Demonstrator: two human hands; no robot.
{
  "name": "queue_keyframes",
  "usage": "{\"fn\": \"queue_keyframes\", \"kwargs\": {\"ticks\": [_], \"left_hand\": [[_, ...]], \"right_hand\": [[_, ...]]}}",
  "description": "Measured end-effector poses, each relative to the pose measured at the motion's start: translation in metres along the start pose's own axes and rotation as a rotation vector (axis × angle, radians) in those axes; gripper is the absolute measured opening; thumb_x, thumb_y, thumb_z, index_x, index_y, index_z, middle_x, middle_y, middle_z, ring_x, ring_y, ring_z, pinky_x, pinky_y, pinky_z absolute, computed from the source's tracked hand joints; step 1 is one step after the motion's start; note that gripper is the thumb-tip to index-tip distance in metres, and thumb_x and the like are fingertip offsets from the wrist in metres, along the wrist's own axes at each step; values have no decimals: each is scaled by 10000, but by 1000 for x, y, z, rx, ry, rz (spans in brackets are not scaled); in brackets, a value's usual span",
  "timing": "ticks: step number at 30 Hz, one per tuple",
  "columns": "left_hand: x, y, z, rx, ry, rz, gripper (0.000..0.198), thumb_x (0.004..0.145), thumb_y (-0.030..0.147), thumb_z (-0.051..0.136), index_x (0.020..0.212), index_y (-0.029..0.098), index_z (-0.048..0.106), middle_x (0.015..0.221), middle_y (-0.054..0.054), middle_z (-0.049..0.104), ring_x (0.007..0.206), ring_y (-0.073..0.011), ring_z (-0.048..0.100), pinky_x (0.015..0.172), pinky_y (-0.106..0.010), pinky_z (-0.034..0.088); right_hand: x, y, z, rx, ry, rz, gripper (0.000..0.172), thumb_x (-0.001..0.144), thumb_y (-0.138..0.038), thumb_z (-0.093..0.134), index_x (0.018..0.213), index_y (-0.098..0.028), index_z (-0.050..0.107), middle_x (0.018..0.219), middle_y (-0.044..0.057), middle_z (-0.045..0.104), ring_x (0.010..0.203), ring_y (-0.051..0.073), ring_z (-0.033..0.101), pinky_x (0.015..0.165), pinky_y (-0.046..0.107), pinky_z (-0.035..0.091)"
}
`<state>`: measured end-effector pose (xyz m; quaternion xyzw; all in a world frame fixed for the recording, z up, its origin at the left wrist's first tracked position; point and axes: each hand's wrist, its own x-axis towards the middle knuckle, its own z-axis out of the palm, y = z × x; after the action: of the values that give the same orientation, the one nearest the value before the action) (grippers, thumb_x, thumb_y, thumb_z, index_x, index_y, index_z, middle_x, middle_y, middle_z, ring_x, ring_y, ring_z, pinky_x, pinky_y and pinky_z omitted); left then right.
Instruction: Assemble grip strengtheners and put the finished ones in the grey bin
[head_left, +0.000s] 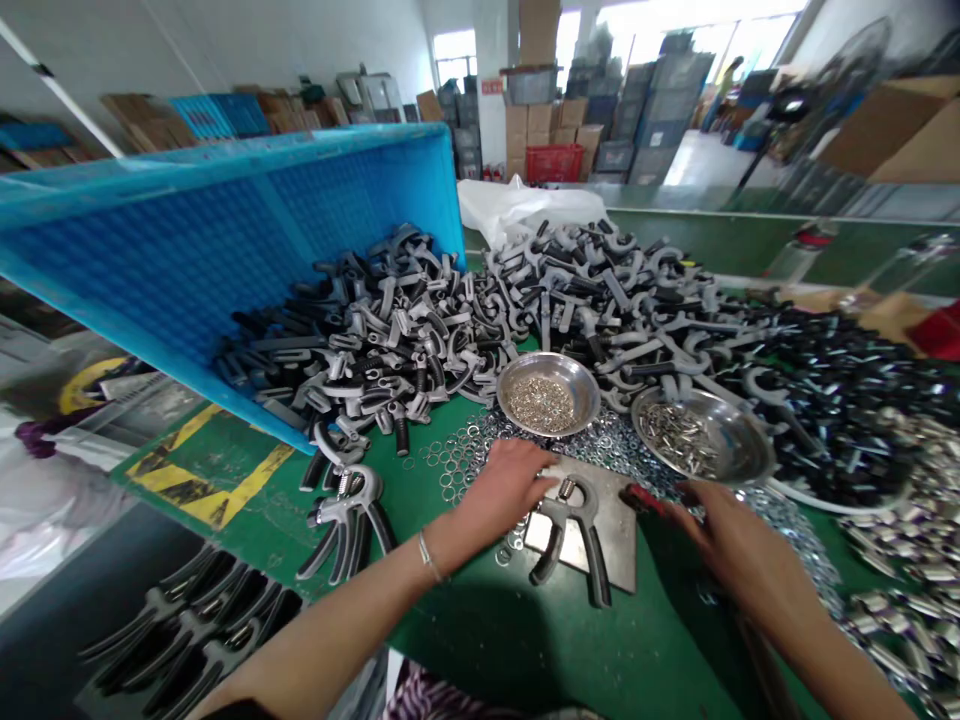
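Observation:
A grey-and-black spring hand gripper lies on a square metal plate, its two handles toward me. My left hand reaches over the plate's left edge, thumb and forefinger closed beside the spring's top end; what they pinch is too small to make out. Right of the plate, my right hand is closed on a tool with a red part pointing left; the fingers hide much of it. Behind the hands, one metal bowl contains small rings and another metal bowl contains short pins.
A tipped blue crate spills grey and black handle parts. More handle parts are heaped at the back. Black pieces and metal sleeves lie right. Assembled hand grippers rest left; more sit lower left. Loose rings lie near the bowls.

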<state>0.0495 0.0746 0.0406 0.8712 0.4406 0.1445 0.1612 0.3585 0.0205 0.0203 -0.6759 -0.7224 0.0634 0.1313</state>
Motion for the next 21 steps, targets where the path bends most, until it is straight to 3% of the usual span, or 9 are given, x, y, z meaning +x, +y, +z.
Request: {"fn": "queue_keyframes", "kwargs": {"ticks": [2,4,8,11,14,18,20,21], "left_hand": [[35,-19,-19,194,0,-38,254,1003,306,430,1083,181,636,1085,-78,663,1073,-228,556,981,-399,377],[72,-36,-29,346,-71,-78,223,963,212,469,1007,144,676,1066,-120,682,1094,-261,569,987,-419,378],[118,-54,-28,410,-191,-100,109,815,134,624,832,114,730,943,-163,726,990,-286,646,943,-401,426],[121,-61,-21,427,-215,-128,138,827,166,615,866,124,741,963,-163,735,995,-275,660,976,-390,415],[114,-60,-20,418,-195,-143,212,891,195,534,956,142,729,1061,-156,723,1095,-259,630,1029,-380,375],[102,-47,-25,355,-161,-91,236,898,235,494,897,143,711,983,-149,739,1011,-273,665,949,-379,432],[103,-59,-17,301,-132,-48,255,894,273,468,868,159,694,952,-132,751,926,-286,685,871,-386,475],[109,-71,-9,227,-98,-86,266,902,314,438,887,211,682,994,-68,759,960,-270,678,888,-372,474]], "right_hand": [[17,-15,-10,5,46,-145,299,972,-410,440,1031,-203,647,1021,117,681,904,265,656,772,370,500],[50,-44,-18,-7,-20,-286,276,986,-322,444,970,-193,688,993,103,687,948,240,632,846,357,482],[126,-104,-6,-116,-172,-409,188,945,-249,560,875,-182,721,954,93,708,1010,231,609,918,348,454],[163,-126,17,-148,-243,-402,151,938,-273,603,988,-166,697,1060,89,688,1040,223,616,910,383,497],[173,-131,26,-160,-305,-359,308,950,-345,603,1211,-183,604,1243,91,614,1039,217,631,879,430,541],[150,-135,-4,-179,-364,-268,339,949,-348,604,1245,-184,585,1260,93,604,1043,223,632,875,434,546],[142,-140,-15,-196,-378,-218,356,945,-351,610,1255,-179,577,1256,89,604,1044,229,633,869,441,548],[143,-141,-15,-206,-385,-192,351,943,-359,612,1237,-170,588,1232,80,617,1026,231,639,856,432,553]]}}
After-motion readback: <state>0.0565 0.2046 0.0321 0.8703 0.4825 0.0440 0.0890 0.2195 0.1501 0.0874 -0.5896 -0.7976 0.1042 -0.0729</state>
